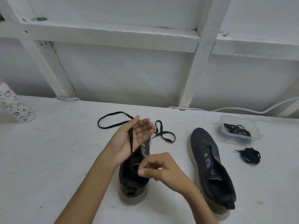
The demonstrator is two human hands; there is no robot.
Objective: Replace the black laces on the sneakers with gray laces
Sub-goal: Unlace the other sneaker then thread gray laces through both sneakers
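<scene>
Crossing the left hand [139,135], a black lace [130,141] leaves the purple-logoed sneaker [131,180].

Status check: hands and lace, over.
Left hand open, flat black lace draped across palm. Right hand curled over dark sneaker, grip unclear. Nothing blocking.
</scene>
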